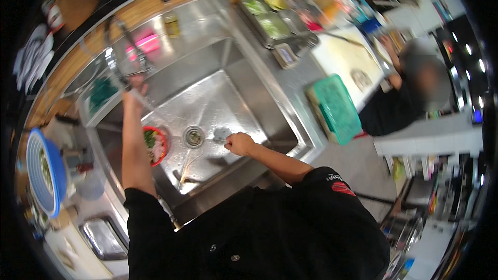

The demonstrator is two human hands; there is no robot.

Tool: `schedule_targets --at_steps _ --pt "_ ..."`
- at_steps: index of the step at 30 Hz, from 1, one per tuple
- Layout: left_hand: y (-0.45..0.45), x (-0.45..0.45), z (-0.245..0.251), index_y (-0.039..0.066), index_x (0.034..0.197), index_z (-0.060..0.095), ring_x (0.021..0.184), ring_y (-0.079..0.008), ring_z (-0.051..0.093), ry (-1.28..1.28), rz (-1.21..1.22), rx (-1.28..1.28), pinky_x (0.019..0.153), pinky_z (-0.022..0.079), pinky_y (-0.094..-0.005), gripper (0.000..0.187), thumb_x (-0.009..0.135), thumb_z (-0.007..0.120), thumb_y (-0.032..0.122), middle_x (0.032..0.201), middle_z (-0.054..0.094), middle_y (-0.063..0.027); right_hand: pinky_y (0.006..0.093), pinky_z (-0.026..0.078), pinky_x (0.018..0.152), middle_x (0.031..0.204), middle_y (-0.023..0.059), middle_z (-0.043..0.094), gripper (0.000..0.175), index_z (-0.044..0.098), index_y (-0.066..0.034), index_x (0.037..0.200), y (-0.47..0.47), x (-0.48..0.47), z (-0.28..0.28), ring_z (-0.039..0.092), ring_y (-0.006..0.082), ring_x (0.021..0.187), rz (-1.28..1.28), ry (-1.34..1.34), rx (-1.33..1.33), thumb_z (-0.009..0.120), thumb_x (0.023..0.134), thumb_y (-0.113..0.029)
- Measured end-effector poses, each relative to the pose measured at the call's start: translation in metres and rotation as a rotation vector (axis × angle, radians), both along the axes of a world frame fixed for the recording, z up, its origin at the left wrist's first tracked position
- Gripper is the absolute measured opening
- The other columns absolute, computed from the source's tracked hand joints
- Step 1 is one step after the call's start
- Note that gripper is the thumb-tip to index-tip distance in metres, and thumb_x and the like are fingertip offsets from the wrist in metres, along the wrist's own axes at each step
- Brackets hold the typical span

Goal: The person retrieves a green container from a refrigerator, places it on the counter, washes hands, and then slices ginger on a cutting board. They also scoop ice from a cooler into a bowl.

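Observation:
My left hand (136, 83) reaches to the far left side of a stainless steel sink (218, 97), at the spray head of a faucet (113, 62); blur hides whether its fingers close on it. A pale streak, perhaps water, runs from there into the basin. Over the right part of the basin is my right hand (239, 144), fingers curled, with no object visible in it. The drain strainer (193, 137) lies between my arms. Beside my left forearm, partly hidden by it, a red basket (165, 146) holds green and pale food scraps.
Behind the sink stand a bottle of yellow liquid (171, 25) and a pink container (148, 43). Metal food trays (268, 19), a green-lidded container (338, 109) and a white cutting board (346, 58) are to the right, near a co-worker in black (393, 105). A blue basket (58, 171) stands left.

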State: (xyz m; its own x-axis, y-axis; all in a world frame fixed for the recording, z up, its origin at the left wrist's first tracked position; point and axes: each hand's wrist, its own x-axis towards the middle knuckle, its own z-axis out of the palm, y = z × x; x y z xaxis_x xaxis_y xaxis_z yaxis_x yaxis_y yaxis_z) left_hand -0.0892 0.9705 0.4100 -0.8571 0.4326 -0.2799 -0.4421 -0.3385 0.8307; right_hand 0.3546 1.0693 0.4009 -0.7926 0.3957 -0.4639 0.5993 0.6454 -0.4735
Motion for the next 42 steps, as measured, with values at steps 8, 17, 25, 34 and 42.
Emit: schedule_targets --at_steps 8,17,25,34,42 --pt "0.005 0.059 0.073 0.007 0.146 0.050 0.103 -0.0127 0.063 0.861 -0.283 -0.545 0.079 0.051 -0.0282 0.049 0.099 0.062 0.018 0.123 0.069 -0.0093 0.0441 0.055 0.080 0.090 0.0142 0.073 0.016 0.069 -0.0104 0.087 0.040 0.021 0.043 0.071 0.0343 0.089 0.122 -0.015 -0.087 0.076 0.078 -0.021" --pt "-0.030 0.176 0.179 0.011 0.074 0.049 0.065 -0.0003 0.044 0.804 -0.586 -0.262 0.060 0.039 -0.0201 0.029 0.084 0.071 -0.004 0.073 0.046 0.0100 0.0290 0.039 0.057 0.062 -0.0009 0.045 0.025 0.047 -0.0057 0.071 0.076 -0.030 0.244 0.042 0.0081 0.059 0.213 0.721 -0.262 0.069 0.074 0.006" --pt "-0.048 0.281 -0.054 0.011 0.112 0.067 0.095 -0.0298 0.067 1.165 -1.395 -0.820 0.082 0.051 -0.0406 0.037 0.078 0.078 0.022 0.106 0.071 -0.0107 0.0479 0.052 0.090 0.110 0.0168 0.071 0.022 0.068 -0.0117 0.106 0.014 0.028 0.011 0.067 0.0302 0.103 0.090 -0.276 0.115 0.068 0.087 -0.022" --pt "-0.081 0.328 -0.045 0.019 0.157 0.032 0.119 -0.0408 0.061 1.123 -1.104 -0.630 0.100 0.049 -0.0463 0.098 0.077 0.084 0.037 0.133 0.060 -0.0219 0.0418 0.055 0.092 0.106 0.0152 0.075 0.040 0.073 -0.0088 0.114 0.008 0.045 -0.008 0.070 0.0329 0.103 0.313 -0.103 -0.184 0.077 0.077 -0.024" --pt "-0.054 0.323 -0.024 0.006 0.117 0.070 0.089 -0.0253 0.070 1.007 -0.986 -0.431 0.077 0.057 -0.0380 0.028 0.090 0.073 0.016 0.101 0.072 -0.0123 0.0432 0.050 0.099 0.129 0.0190 0.064 0.075 0.052 -0.0159 0.143 -0.004 0.027 0.051 0.063 0.0392 0.115 0.435 0.301 -0.339 0.060 0.072 0.006"
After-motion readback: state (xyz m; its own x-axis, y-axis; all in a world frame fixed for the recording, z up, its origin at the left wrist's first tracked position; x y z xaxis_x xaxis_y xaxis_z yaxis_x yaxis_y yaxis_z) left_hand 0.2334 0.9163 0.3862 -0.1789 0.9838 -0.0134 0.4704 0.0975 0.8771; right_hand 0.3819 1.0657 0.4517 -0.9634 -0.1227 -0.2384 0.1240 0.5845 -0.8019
